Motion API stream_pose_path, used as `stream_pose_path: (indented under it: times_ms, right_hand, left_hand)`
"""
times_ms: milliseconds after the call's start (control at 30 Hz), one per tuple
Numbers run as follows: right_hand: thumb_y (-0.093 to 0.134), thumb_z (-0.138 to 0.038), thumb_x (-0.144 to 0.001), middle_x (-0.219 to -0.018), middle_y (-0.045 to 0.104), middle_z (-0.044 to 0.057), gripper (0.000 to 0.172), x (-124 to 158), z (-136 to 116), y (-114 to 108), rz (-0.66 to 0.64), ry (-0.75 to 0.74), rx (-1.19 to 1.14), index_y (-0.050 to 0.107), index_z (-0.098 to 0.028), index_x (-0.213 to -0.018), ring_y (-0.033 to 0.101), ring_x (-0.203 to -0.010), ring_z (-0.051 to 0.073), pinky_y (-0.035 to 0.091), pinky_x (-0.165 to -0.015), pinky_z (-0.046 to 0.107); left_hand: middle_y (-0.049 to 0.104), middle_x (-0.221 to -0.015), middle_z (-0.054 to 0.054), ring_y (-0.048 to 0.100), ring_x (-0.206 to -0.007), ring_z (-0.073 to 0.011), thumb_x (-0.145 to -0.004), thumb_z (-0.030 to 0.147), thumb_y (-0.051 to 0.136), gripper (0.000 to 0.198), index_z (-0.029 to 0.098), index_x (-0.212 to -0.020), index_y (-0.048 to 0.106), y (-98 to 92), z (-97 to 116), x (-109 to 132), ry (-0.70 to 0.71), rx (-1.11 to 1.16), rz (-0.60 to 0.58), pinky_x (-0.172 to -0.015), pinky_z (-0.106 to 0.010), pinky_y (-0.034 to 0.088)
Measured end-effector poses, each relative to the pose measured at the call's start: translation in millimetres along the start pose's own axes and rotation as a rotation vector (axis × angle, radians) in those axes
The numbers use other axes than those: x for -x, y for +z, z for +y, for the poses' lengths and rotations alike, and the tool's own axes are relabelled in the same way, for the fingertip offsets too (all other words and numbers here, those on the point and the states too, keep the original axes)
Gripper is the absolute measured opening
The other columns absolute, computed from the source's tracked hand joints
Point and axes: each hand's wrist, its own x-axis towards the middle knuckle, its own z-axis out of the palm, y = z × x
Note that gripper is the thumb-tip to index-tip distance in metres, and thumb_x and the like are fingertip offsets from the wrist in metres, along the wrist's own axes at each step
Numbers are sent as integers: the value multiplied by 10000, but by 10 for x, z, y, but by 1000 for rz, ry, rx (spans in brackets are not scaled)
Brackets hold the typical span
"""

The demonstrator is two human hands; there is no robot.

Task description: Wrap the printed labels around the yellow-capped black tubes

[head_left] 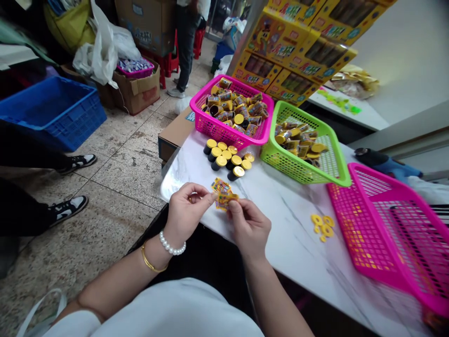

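Note:
In front of me, a small yellow printed wrapper (227, 200) is pinched by its right end in my right hand (249, 225). The thumb and finger of my left hand (188, 206) close at its left edge. More wrappers of the same print (220, 185) lie right behind it, overlapping, so I cannot tell how many there are. Just past them stand several small black tubs with yellow lids (220, 161), grouped on the white marbled table (280, 224).
A pink basket (233, 135) and a green basket (305, 174) hold labelled tubs. Another pink basket (372, 234) lies at right, near yellow rings (327, 224). Yellow display boxes (277, 51) are stacked behind. A blue crate (66, 114) and people's legs (185, 47) are on the left.

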Motion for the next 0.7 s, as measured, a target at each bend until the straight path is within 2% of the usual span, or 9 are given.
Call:
stream_pose_path:
  times_ms: [100, 233, 467, 567, 700]
  right_hand:
    - [641, -407, -912, -589, 610, -15, 308, -4, -12, 3, 29, 32, -26, 661, -186, -698, 544, -516, 126, 446, -522, 252]
    - [630, -426, -921, -573, 592, -15, 356, 7, -5, 10, 20, 10, -17, 640, -188, -657, 534, -516, 125, 442, -526, 254]
    - [622, -312, -945, -630, 599, -20, 266, 24, 15, 2, 34, -86, -58, 651, -194, -709, 557, -569, 125, 452, -576, 259]
    - [628, -263, -938, -679, 618, -14, 209, 27, 28, 8, -27, -154, -35, 667, -200, -742, 575, -620, 132, 464, -612, 266]
    - [637, -248, -931, -731, 638, -7, 140, 38, 62, 21, 14, -154, 4, 692, -206, -809, 580, -635, 133, 474, -619, 273]
  left_hand:
    - [510, -521, 51, 390, -456, -54, -730, 354, 761, 217, 146, -719, 696, -5, 24, 40, -69, 26, -69, -453, -188, 331]
    - [465, -453, 57, 368, -408, -53, -743, 407, 732, 291, 117, -766, 725, 16, -2, 86, -121, 32, -127, -399, -190, 268]
    - [438, -416, 77, 338, -363, -43, -657, 507, 802, 406, 143, -739, 641, 20, -18, 51, -285, 181, -98, -359, -168, 199]
    - [445, -423, 71, 337, -379, -40, -651, 488, 809, 397, 128, -734, 663, 28, 1, 58, -286, 160, -149, -369, -169, 214]
    - [477, -472, 60, 344, -415, -38, -650, 398, 811, 304, 123, -718, 700, 13, 0, 73, -189, 95, -90, -384, -179, 245]
